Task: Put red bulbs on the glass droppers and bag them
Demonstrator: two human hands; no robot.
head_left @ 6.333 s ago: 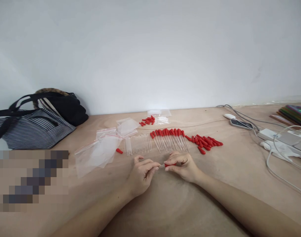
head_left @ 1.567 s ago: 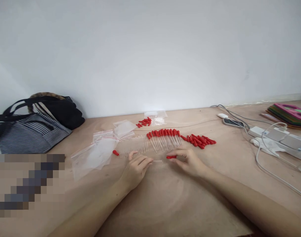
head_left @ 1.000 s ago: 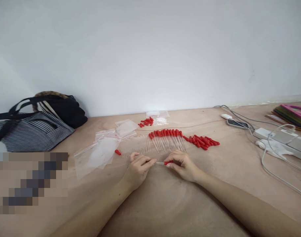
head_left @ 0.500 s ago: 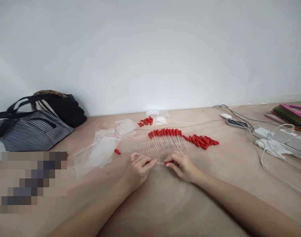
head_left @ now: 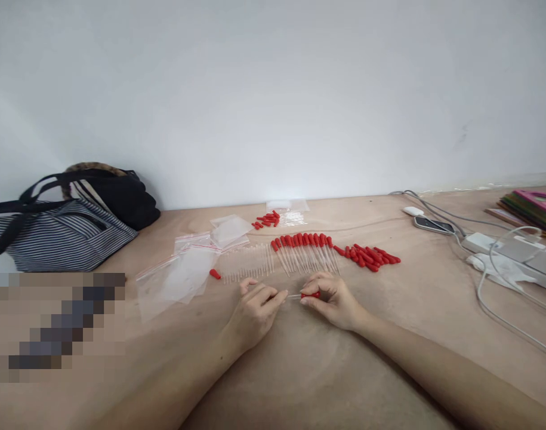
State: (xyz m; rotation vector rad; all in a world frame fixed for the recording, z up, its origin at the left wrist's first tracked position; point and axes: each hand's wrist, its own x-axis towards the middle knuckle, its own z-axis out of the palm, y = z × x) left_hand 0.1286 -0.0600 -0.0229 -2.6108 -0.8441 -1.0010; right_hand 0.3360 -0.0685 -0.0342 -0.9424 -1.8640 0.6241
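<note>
Between finger and thumb my left hand [head_left: 257,307] pinches a clear dropper tube [head_left: 294,297]. My right hand [head_left: 333,301] is closed on a red rubber bulb [head_left: 310,294], which meets the tube's right end; how far it sits on the tube is hidden by my fingers. Just beyond my hands lies a row of droppers [head_left: 306,251] with red bulbs fitted. Left of them are several bare clear tubes [head_left: 248,264], with one loose red bulb [head_left: 215,274] beside them. A pile of red bulbs [head_left: 371,257] lies to the right of the row.
Clear zip bags [head_left: 178,280] lie at the left, near a striped bag [head_left: 71,236]. Smaller red bulbs [head_left: 267,220] and thin tubes sit toward the wall. A phone [head_left: 434,225], a power strip [head_left: 541,272] with cables and stacked colored boards [head_left: 530,209] occupy the right.
Both hands keep their pinch on the tube and bulb. The red bulb shows slightly differently between my right fingers. The whole view has shifted a little.
</note>
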